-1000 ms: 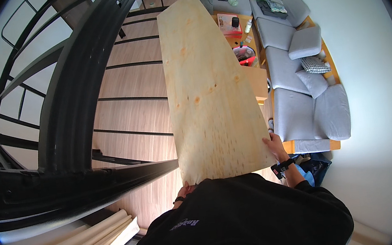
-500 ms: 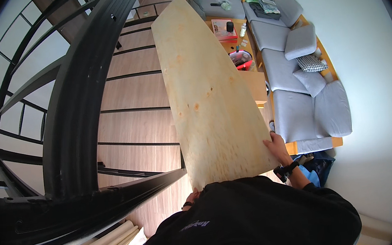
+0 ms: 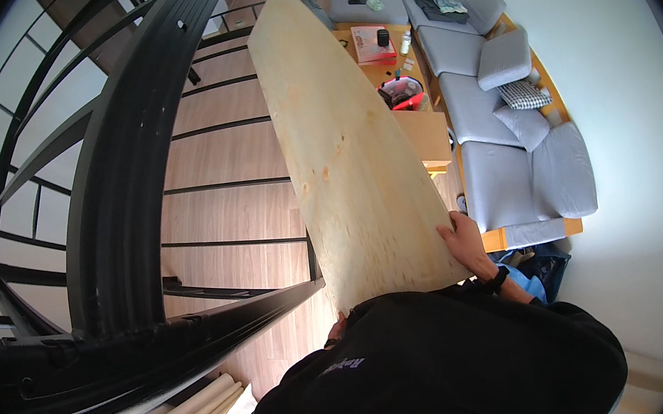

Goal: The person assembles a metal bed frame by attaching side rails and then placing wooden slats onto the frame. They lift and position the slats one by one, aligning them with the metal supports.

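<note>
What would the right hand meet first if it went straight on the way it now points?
The plywood board: the right hand already touches its right edge and points inward across it. Whether it would pass over or under the board is hard to judge from this view.

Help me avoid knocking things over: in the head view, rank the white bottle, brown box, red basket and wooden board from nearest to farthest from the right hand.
1. Wooden board: gripped at its right edge by the right hand.
2. Brown box: ahead, right of the board.
3. Red basket: just beyond the box.
4. White bottle: farthest ahead, past the basket.
</note>
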`<state>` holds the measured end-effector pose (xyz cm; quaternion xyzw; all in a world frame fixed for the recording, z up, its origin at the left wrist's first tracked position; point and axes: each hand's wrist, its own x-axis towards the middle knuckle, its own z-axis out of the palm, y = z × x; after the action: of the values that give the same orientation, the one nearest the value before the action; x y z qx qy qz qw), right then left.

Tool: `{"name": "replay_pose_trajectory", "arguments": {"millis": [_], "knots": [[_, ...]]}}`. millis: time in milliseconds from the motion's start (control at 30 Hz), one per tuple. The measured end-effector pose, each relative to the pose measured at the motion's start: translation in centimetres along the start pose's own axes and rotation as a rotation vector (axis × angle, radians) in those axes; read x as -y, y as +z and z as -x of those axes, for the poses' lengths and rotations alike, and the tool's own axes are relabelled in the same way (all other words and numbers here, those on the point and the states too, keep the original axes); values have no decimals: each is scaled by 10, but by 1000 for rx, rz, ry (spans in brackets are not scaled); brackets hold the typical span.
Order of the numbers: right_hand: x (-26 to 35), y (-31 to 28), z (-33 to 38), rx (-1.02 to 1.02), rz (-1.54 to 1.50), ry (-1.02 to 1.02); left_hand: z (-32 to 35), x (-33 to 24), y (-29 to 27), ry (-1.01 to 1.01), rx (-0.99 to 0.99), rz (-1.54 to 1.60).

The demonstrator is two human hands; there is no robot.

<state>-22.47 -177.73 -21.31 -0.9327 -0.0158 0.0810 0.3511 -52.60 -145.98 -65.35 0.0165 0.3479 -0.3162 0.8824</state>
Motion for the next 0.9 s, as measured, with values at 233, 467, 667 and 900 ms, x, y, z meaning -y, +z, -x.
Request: {"name": "replay_pose_trajectory", "arguments": {"millis": [233,467,667,900], "knots": [[25,1,-8,-4,64,-45,-13,2,13,-24,77,-36],[-5,11,-56,-1,16,-77,-26,5,41,141,113,-13],[-65,31,-103,153,-181,19,-17,-11,49,571,-408,562],[-113,36,-136,215,-332,138,-17,-18,61,598,186,-211]]}}
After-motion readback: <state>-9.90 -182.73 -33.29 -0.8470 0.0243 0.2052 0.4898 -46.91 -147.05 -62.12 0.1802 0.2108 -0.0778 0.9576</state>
